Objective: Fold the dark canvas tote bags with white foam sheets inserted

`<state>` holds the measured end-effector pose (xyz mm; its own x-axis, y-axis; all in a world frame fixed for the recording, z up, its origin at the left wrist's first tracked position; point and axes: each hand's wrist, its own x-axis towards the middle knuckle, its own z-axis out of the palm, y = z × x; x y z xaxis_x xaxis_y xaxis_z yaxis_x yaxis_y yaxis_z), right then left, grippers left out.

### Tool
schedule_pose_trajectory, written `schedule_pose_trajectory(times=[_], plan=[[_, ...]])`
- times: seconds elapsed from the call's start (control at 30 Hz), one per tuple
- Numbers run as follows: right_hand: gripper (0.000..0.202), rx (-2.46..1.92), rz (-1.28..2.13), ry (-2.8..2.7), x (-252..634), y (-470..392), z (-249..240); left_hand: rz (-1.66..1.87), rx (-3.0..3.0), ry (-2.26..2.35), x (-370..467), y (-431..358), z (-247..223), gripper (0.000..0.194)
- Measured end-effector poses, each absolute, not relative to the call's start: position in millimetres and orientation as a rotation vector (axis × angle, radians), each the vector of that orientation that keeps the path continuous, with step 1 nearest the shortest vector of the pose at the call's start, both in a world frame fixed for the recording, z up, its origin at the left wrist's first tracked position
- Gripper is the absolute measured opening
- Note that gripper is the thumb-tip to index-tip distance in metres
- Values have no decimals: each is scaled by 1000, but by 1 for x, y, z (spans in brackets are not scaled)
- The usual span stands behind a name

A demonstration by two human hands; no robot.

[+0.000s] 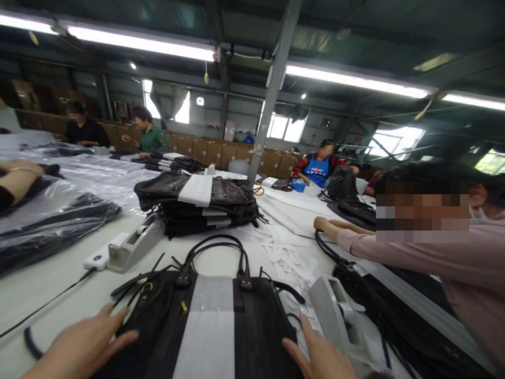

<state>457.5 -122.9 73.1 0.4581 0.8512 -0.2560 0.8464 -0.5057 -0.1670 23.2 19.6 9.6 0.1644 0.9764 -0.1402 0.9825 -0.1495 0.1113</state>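
Observation:
A black handbag (262,321) lies flat in front of me, its two handles (216,239) pointing away. A wide white paper band (209,326) wraps its middle, and a gold zipper pull (184,307) shows beside the band. My left hand (89,339) rests at the bag's left edge, fingers spread, close to a dangling strap with a gold ring. At the right edge is my right hand (317,350), thumb and fingers apart, next to a grey tape dispenser (327,305). Neither hand grips anything; the bag's lower end runs out of view.
Beyond the bag stands a stack of banded black bags (209,202), with another tape dispenser (136,245) and a white power strip (97,259) to its left. White paper strips (286,258) litter the table. A co-worker's arm (361,245) reaches over bags at right. Plastic-wrapped bags (59,221) lie left.

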Motion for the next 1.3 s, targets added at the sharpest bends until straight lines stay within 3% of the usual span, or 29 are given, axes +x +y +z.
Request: schedule_pose_trajectory(times=[0.1,0.2,0.37,0.47,0.63,0.77,0.83,0.93,1.13,1.3], plan=[[52,-2542,277,-1741,427,-68,102,138,2591,1772,85,76,67,57],[33,-2316,249,-1974,389,-17,89,192,2715,1454,163,142,85,56],[23,-2084,137,-1863,368,19,3,45,2698,1308,253,228,35,78],[28,-1875,131,-1671,375,19,-37,6,2657,1274,278,256,-2,83],[25,-1746,138,-1597,377,18,-53,25,2533,1281,293,286,-38,53],[23,-1685,260,-1535,397,35,-18,54,2404,1200,297,303,-38,34],[28,-1715,317,-1447,426,58,7,62,2319,1143,296,309,-25,35],[35,-2006,89,-1444,482,105,22,51,2181,1035,295,314,10,45],[22,-2431,18,-1556,529,162,-34,-28,2002,826,288,297,95,56],[30,-2490,-118,-1661,518,165,-51,304,1756,806,282,283,135,57]])
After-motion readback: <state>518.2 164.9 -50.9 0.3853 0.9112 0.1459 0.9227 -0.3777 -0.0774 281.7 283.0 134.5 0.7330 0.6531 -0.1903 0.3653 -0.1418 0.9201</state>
